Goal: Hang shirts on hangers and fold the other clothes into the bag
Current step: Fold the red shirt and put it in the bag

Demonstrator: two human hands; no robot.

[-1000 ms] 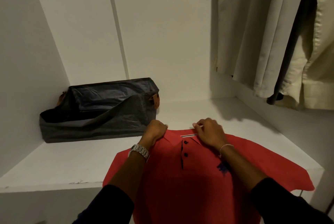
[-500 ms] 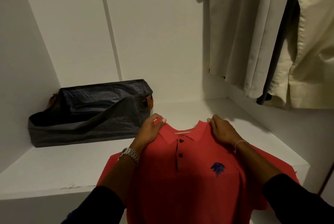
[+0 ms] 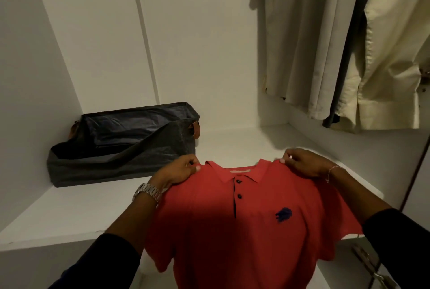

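Note:
A red polo shirt (image 3: 244,225) with dark buttons and a dark blue chest logo hangs in front of me, held up by its shoulders above the white shelf (image 3: 76,209). My left hand (image 3: 179,171) pinches the left shoulder seam beside the collar. My right hand (image 3: 302,163) pinches the right shoulder. The shirt's lower part runs out of the frame at the bottom. A dark grey fabric bag (image 3: 123,144) with brown handles stands open at the back left of the shelf.
Beige and cream shirts (image 3: 325,44) hang at the upper right, with a dark garment between them. White closet walls (image 3: 186,39) close in the back and left. A metal hinge (image 3: 372,267) shows at the lower right.
The red shirt has risen off the shelf. Both hands slid outward from the collar to the shoulders and lifted it; the view tilted up slightly.

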